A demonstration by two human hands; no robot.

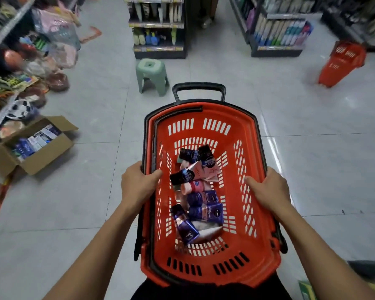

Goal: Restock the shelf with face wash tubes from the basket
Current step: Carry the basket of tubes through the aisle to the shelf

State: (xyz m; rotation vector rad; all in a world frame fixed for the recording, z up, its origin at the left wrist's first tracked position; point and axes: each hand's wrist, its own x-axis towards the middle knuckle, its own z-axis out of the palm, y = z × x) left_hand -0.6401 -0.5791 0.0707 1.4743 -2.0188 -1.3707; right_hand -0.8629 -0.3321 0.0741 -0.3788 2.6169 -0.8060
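I hold a red plastic basket (256,213) with black handles in front of my body, above the floor. My left hand (136,182) grips its left rim, thumb hooked over the inside edge. My right hand (268,189) grips the right rim the same way. On the basket's bottom lie several face wash tubes (201,198): dark blue ones, a pink one (194,186) and pale ones, piled loosely in a row.
A green stool (151,75) stands on the tiled floor just beyond the basket. Shelving units (158,27) line the aisle ahead and at the right (277,29). A second red basket (342,63) sits at right. An open cardboard box (34,146) and stacked goods crowd the left.
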